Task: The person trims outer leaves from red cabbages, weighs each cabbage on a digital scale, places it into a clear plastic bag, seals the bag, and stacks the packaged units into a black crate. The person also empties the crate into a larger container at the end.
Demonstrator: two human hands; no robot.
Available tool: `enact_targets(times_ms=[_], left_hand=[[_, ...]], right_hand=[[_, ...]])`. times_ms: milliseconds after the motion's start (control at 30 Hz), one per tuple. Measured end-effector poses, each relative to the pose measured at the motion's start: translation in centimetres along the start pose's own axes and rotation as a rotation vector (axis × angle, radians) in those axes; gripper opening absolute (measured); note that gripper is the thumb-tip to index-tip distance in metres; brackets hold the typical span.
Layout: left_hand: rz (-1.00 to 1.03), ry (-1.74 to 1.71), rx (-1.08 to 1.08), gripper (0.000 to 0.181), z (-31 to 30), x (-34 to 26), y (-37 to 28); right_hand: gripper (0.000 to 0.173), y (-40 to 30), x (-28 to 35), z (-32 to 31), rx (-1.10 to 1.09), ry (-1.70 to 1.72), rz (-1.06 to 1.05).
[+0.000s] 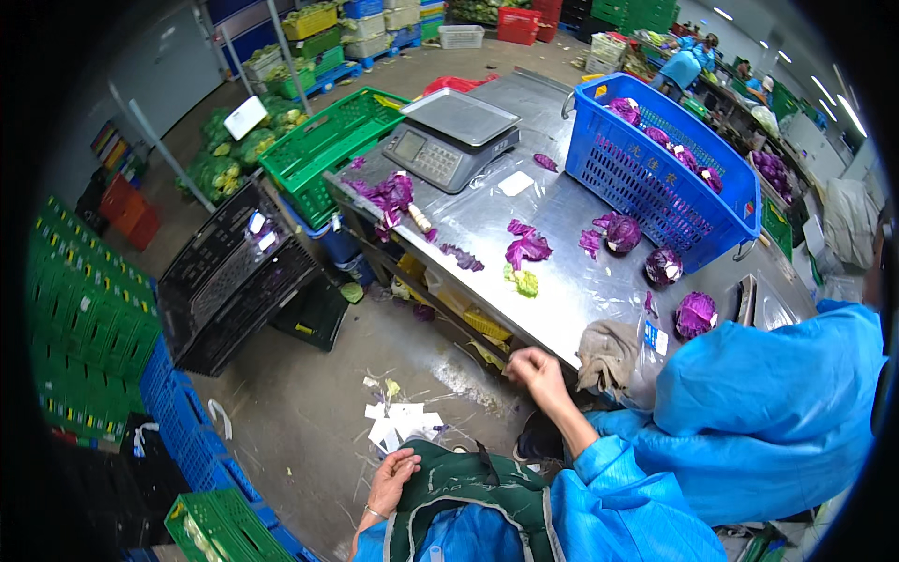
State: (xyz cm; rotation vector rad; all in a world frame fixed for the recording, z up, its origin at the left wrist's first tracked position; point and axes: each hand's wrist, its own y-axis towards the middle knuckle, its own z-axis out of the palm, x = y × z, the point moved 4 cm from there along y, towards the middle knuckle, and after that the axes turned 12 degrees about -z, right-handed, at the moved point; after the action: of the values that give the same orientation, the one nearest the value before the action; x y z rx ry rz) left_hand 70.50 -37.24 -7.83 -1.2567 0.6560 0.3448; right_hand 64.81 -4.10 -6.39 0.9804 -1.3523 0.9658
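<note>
My left hand is low in the view beside the dark green vest on my front, fingers bent against or near its edge. My right hand, fingers curled, is just off the near edge of the steel table. Whether it pinches something small is not clear. A brown cloth and a clear plastic bag with a label lie to its right. Farther along the table are a red cabbage, another red cabbage and loose purple leaves.
A blue crate of red cabbages and a weighing scale stand on the table. A person in blue is close on my right. Black crates, a green crate and floor papers are to the left.
</note>
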Motion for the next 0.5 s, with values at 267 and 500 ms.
enact_targets(times_ms=[267,500], left_hand=[[-0.046,0.182,0.299,0.034,-1.3,-11.4,13.6],[0.055,0.256,0.324,0.031,-4.2,-26.8,24.1]], right_hand=[[0.029,19.0,-0.5,2.0,-0.196,-0.250,-0.208],[0.028,32.6,-4.8,2.6,-0.120,-1.143,-0.219]])
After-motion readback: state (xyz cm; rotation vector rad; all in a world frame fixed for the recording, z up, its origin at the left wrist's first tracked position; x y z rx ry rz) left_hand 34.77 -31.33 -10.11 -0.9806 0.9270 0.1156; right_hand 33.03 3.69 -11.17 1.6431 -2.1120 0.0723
